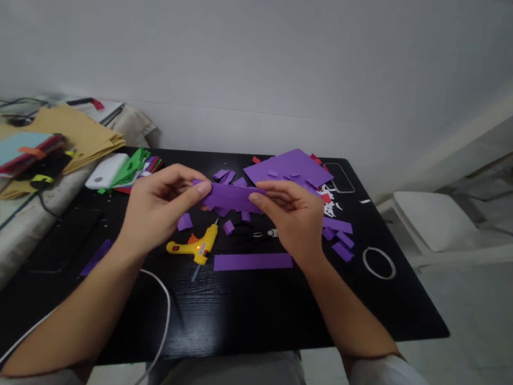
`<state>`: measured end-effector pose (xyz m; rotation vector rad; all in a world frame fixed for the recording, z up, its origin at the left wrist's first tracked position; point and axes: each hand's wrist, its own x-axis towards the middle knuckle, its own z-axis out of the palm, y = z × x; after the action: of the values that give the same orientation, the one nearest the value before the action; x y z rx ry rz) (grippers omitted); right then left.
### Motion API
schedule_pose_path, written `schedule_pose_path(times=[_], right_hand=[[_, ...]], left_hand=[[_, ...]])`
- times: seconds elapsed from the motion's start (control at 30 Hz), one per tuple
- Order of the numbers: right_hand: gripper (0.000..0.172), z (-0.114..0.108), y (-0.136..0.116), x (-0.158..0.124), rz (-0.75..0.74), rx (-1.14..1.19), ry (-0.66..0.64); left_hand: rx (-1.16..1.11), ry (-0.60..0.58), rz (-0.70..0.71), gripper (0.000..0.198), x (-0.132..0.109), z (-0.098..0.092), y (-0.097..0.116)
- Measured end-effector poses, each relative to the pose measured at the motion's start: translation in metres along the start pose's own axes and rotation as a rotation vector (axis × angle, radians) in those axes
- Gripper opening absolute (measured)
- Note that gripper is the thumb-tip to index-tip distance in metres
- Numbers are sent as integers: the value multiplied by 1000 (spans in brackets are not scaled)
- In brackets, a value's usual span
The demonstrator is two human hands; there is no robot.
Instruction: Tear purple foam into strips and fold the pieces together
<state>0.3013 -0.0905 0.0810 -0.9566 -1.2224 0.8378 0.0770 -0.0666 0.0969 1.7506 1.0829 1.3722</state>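
Note:
A folded strip of purple paper is stretched between my two hands, above the table. My left hand pinches its left end between thumb and fingers. Its right end is pinched by my right hand in the same way. Below the hands lies a yellow glue gun with a glue stick poking out of its back. Beside it rests a flat purple paper strip. Small purple paper pieces are scattered behind and under the held strip. A pair of pliers is partly hidden by my right hand.
A large purple sheet lies at the back of the black table. A ring sits at the right. Green paper strips and brown envelopes are on the left. A white cable crosses the front. Behind stands a wall.

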Motion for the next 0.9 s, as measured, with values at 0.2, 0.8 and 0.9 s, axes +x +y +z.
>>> schedule_pose_path(times=[0.2, 0.8, 0.9], right_hand=[[15, 1, -4, -1, -12, -7, 46], [9, 7, -5, -10, -119, -12, -29], [15, 9, -4, -13, -105, 14, -59]], left_hand=[[2, 11, 28, 2, 1, 0, -3], [117, -93, 296, 22, -5, 5, 0], [184, -103, 395, 19, -9, 9, 3]])
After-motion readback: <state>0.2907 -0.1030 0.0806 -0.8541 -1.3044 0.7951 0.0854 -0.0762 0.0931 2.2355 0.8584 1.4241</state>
